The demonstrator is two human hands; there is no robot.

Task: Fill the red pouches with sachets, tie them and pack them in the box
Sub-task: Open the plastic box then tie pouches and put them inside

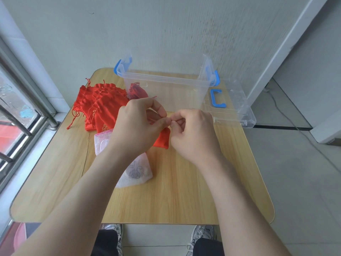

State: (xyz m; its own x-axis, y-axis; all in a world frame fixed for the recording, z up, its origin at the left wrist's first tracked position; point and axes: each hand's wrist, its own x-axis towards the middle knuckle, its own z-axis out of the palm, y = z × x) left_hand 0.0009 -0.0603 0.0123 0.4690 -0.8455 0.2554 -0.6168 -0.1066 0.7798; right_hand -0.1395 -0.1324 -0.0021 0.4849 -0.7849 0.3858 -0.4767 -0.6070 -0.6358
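**Tying a pouch, mid-counter**

Pouch [163,138]: red, lying on the counter [184,182] just in front of the box [166,84]. It is mostly hidden under both hands, with only its lower right corner showing. I judge it filled and at the tying step.

Left hand [140,124]: fingers curled, thumb and fingertips pinching at the pouch's neck. Right hand [191,133]: curled the same way, pinching at the same spot, so the two sets of fingertips touch. The cord is too small and too covered to make out, so I only infer that a knot is being tied. I reckon working low, with the pouch resting on the counter, keeps the fill in while the neck is drawn.

Box: clear, blue latches, open, at the far edge and near the hands. One packed pouch [137,91] sits in its left end. Packing has begun, but I reckon it is early.

Pile [99,104]: flat red pouches left of the box, near the left hand, which looks like the supply side. Sachets [136,172]: white mesh, partly under the left forearm, just beside the pile, handy for the next fill.

Lid [234,104]: laid to the right of the box, overhanging the counter edge, out of the working lane.
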